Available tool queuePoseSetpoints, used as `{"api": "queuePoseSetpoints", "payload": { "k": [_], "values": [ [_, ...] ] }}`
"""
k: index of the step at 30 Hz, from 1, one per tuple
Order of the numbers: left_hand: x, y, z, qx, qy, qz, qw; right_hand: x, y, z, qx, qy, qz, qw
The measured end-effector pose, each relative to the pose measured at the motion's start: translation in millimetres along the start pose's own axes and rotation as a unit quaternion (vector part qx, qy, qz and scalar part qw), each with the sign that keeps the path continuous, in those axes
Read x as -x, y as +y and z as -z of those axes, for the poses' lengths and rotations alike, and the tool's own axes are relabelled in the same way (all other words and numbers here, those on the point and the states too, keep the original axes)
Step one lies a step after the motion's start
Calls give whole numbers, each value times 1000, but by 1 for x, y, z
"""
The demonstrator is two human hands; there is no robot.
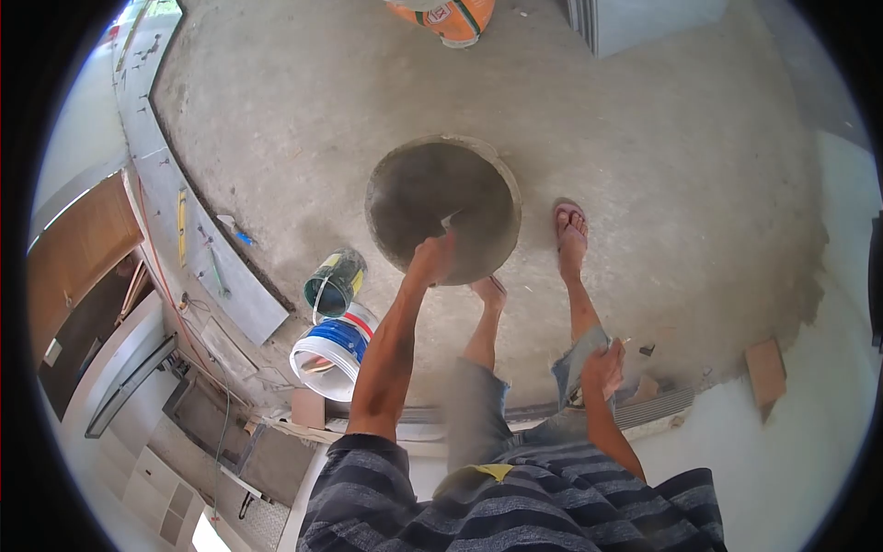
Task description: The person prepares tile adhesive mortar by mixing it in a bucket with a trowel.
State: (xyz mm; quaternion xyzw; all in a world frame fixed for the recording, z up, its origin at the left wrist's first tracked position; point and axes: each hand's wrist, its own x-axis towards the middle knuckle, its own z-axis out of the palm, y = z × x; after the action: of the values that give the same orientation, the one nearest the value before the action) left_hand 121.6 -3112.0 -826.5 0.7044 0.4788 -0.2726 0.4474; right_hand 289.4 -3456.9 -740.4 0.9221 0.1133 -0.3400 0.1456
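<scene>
My left hand (432,258) reaches over the near rim of a round tub (512,175) and is closed on a trowel (451,220). Only a small pale piece of the blade shows; the rest is hidden by my hand or the dark grey wet mix (437,189) in the tub. By my right knee, my right hand (603,370) has its fingers bent around a thin white stick (626,341) that looks like a cigarette. Left of my left forearm stand a dark green bucket (337,283) and a white-and-blue bucket (326,354), both tilted in view.
A grey tile strip (198,221) on the left bears a yellow spirit level (182,228) and small tools. An orange bag (455,20) and stacked grey tiles (644,23) stand at the far side. A tile piece (765,375) lies right. My sandalled foot (570,225) is beside the tub.
</scene>
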Motion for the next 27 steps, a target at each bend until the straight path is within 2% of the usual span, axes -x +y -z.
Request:
{"api": "queuePoseSetpoints", "payload": {
  "k": [2,5,7,10,14,16,20,22,25,27],
  "values": [
    [3,1,-12,41,27,-12,999,3,5,-9,8,3,-12,1000],
    [-38,0,-48,69,93,-26,993,0,-10,6,6,-17,-45,999],
    [-70,-4,-67,61,145,16,987,1,-10,6,-7,-18,-65,998],
    [-81,0,-45,141,77,155,975,2,3,-6,-16,14,-52,998],
    [-88,-19,-23,221,76,169,958,6,-3,0,-5,3,-41,999],
    [-78,-6,-2,246,99,164,950,8,-5,4,9,-3,-44,999],
    [-82,-27,19,172,119,138,968,5,-3,-1,42,18,40,998],
    [-54,-7,35,170,107,139,970,13,0,6,17,7,48,999],
    [-43,-8,17,40,217,59,974,10,-4,6,-19,-10,17,1000],
    [-54,-6,8,-25,186,85,979,2,-2,-2,8,13,24,1000]
  ]
}}
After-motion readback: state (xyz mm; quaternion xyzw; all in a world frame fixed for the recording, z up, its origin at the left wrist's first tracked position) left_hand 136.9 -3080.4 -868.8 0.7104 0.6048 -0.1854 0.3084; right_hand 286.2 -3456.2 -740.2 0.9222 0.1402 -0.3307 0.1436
